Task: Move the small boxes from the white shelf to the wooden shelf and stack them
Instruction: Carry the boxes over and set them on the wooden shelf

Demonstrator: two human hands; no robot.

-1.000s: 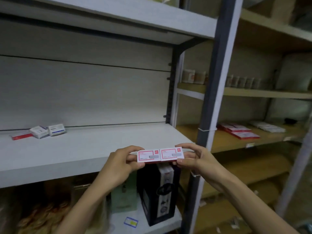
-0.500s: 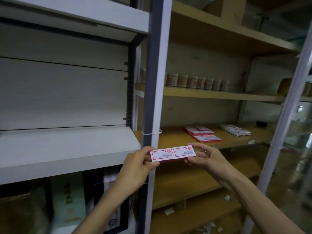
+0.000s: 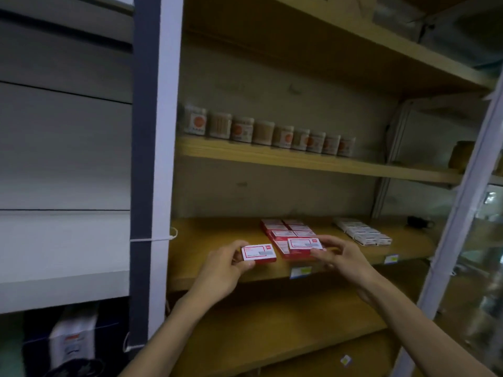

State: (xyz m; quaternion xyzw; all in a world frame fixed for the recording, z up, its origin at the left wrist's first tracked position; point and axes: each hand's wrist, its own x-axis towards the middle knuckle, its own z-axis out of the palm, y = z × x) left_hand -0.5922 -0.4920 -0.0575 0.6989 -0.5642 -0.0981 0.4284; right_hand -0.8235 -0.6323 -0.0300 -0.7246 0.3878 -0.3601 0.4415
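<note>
The red stack (image 3: 288, 235) on the wooden shelf (image 3: 217, 270) serves as the landmark. Nearest, just in front of it and to its left, the left hand (image 3: 220, 270) pinches one small red-and-white box (image 3: 258, 253) by its left end, thumb on top and fingers curled under. The box lies flat, label up, long axis running left to right, and it hangs over the shelf's front part, not yet resting on anything that can be made out.

Over the front of the stack, the right hand (image 3: 337, 254) holds a second box (image 3: 304, 244), fingers curled round its right end and near edge. This box lies the same way, long axis left to right, and sits at or just above the stack's front row; whether it already touches the box beneath cannot be told.

The coming move likely turns on this: the right hand's box is already over the stack, while the left hand's box must travel rightward and slightly back to reach it. So the right hand is the nearer one.

The box labels show a red frame with a small red logo square at the upper right; the writing is too blurred to read.

Right of the stack lies a row of white boxes (image 3: 363, 232). Above it, on the next board, stand jars (image 3: 268, 131) with orange-dotted labels, unreadable. Left, beyond the upright post (image 3: 152, 159), is the white shelf (image 3: 65, 284).
</note>
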